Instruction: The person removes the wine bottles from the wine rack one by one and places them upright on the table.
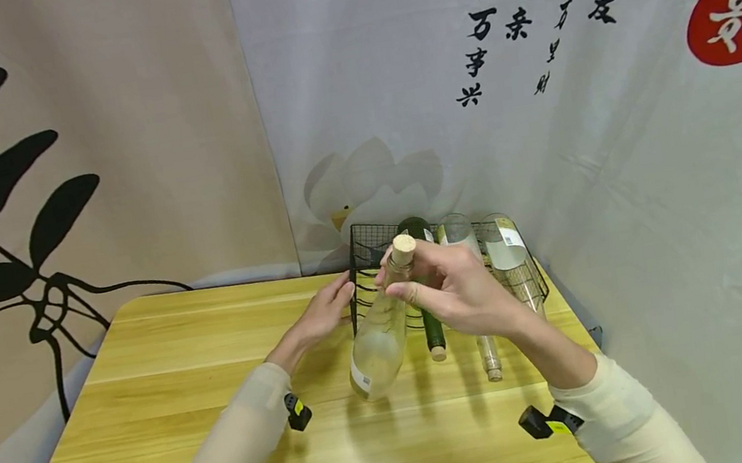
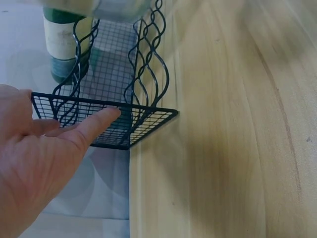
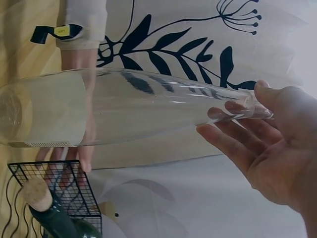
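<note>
three in the rack (image 1: pixel 369 244), one out, and that one up in the right hand (image 1: pixel 471 288)! looks most of the way through, at a guess, with just the held bottle (image 1: pixel 380 343) left to lay down; can't tell from here whether heading in or coming out. in the rack: green bottle (image 1: pixel 434 332) below and just left of the right hand, then middle bottle (image 1: pixel 456 232), partly hidden by that hand, then end bottle (image 1: pixel 505 249) just past it to the right, all lying necks to the near side.

now the held bottle: clear glass, slim neck, broad body, pale label (image 3: pixel 54 109) down near the base, cork (image 1: pixel 405 245) in the mouth. tilted, neck high, base below and left of the right hand, over the table (image 1: pixel 449 446) and seemingly off it. gripped by the neck, thumb one side, curled fingers the other.

over to the left hand (image 1: pixel 320 314): loosely spread, fingers fairly straight, gripping no bottle, just touching the rack's end; perhaps steadying.
</note>
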### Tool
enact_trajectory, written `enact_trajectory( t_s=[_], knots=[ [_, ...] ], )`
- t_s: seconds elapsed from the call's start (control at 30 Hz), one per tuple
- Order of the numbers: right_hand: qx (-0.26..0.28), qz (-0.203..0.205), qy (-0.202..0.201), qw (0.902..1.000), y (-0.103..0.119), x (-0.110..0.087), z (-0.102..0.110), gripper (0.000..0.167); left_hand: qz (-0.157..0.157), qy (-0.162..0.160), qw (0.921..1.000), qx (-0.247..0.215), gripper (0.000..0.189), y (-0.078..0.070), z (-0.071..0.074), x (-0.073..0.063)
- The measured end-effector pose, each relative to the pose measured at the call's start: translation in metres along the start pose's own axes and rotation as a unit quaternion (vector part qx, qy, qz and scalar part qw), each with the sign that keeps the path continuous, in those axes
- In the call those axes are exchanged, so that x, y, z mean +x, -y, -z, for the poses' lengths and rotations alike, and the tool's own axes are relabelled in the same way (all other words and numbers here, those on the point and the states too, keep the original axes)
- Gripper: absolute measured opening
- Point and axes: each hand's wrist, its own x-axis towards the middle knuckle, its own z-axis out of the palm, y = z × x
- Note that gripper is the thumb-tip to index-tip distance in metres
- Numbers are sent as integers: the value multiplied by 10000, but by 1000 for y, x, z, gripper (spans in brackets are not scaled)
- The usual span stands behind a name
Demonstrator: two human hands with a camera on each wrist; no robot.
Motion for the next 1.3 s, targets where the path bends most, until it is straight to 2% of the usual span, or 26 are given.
enact_trajectory(
  t_s=[0.2, 0.5, 0.8, 1.0, 1.3],
  knots=[
    [-74, -198, 165, 9996, -4, -2, -12, 17, 42, -64, 10000, 27, 67, 1, 1, 1],
    [-225, -348, 343, 9986, -10, -4, -28, 21, 113, -45, 9999, 7, 70, 0, 2, 0],
    [10, -457, 491, 9977, -16, -7, -38, 21, -81, 102, 9998, -143, 65, 1, 3, 1],
    [169, -513, 509, 9972, -18, -8, -41, 27, -91, 153, 9996, -211, 65, 1, 3, 1],
    [284, -683, 543, 9958, -21, -9, -47, 11, -119, -6, 9995, 293, 66, 1, 4, 0]
  ],
)
